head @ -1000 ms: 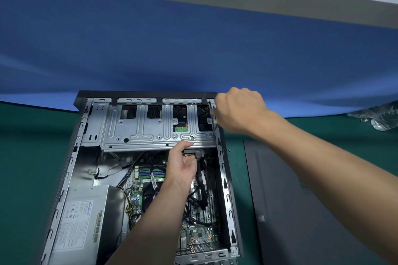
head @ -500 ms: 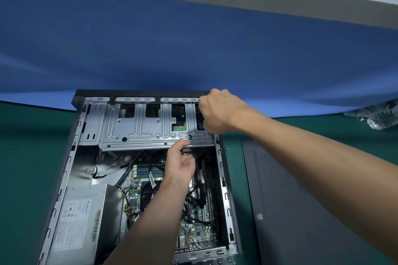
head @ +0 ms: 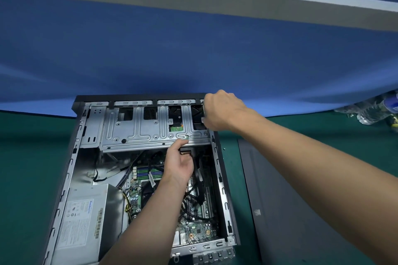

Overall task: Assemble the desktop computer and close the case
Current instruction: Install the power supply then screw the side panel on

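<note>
Both hands are at the drive cage (head: 150,133) of the open computer case (head: 73,157) on the table (head: 25,168). The left hand (head: 179,163) grips a black connector (head: 185,153) just below the cage. The right hand (head: 221,112) curls at its right end, grasp unclear. The side panel (head: 290,200) lies right of the cage.

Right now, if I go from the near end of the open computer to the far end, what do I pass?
Power supply → green memory sticks → silver drive cage → black case front → blue wall behind.
</note>
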Motion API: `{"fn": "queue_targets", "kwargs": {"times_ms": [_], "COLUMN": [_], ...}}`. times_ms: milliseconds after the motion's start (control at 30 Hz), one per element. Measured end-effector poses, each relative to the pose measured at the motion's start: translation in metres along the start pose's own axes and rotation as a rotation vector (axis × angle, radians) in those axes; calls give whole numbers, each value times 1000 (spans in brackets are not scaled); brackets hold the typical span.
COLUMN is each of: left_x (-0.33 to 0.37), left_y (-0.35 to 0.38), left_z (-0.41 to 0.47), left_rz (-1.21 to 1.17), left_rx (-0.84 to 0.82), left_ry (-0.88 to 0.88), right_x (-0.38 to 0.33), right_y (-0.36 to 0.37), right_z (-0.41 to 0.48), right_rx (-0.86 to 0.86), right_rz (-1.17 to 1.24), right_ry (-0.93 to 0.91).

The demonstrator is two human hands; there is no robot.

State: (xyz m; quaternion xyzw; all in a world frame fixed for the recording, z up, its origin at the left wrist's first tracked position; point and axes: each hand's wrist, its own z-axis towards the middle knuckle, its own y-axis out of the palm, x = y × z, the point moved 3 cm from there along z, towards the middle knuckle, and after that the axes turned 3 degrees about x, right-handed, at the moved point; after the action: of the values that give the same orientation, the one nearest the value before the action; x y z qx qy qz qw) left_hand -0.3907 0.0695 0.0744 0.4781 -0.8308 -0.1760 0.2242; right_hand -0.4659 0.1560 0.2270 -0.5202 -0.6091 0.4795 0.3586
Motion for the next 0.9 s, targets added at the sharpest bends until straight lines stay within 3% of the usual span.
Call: {"fn": "queue_targets", "kwargs": {"times_ms": [233, 400, 500, 600, 700, 800, 900], "left_x": [-4, -20, -45, -81, -116, -139, -143], "left_y": [2, 6, 10, 6, -9, -23, -25], "left_z": [-10, -28, -46, -62, -74, -79, -78], "left_rz": [155, 551, 921, 1453, 1807, 2087, 2152], "left_rx": [211, 411, 469, 435, 275, 167, 154], "left_ry": [120, 342, 519, 817, 1115, 1205, 1213], "right_x": [83, 121, 120, 108, 98, 90, 88], "right_y": [25, 138, 200, 238, 256, 266, 274], "right_z": [-54, -113, -138, -154, -162, -165, -168], "right_rx": [229, 218, 165, 130, 133, 105, 92], "right_rz": [579, 939, 965, 915, 706, 558, 669], "right_ry": [297, 691, 844, 852, 734, 602, 560]}}
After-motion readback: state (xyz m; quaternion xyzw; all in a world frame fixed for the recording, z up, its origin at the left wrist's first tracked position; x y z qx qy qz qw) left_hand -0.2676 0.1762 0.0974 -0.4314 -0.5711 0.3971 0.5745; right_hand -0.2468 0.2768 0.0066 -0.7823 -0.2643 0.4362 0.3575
